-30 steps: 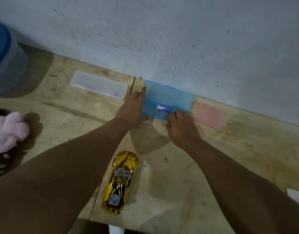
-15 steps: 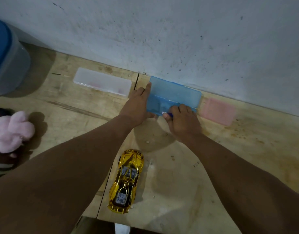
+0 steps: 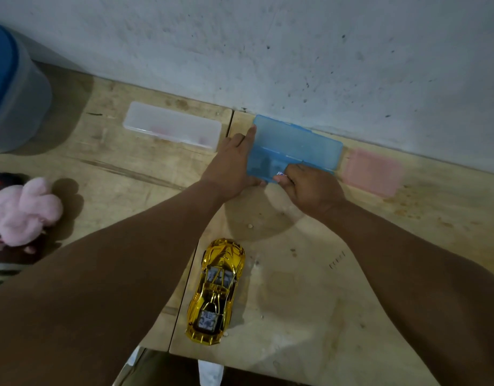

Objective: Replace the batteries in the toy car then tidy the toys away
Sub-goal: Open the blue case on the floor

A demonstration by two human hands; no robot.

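Working at a bare wooden table (image 3: 310, 288) made of boards set against a stained grey wall (image 3: 268, 51), you are facing three flat plastic cases along the wall: one clear case (image 3: 172, 130), one blue case (image 3: 296, 147), one pink case (image 3: 371, 171). A blue-lidded tub (image 3: 14, 90) is standing at the far left, one pink plush toy (image 3: 20, 211) lying near it. Your left hand (image 3: 229, 169) is pressing straight fingers against the blue case's left end; your right hand (image 3: 310, 188) is pinching something small at its front edge. What it holds is unclear. One gold toy car (image 3: 216, 291) is sitting between your forearms.
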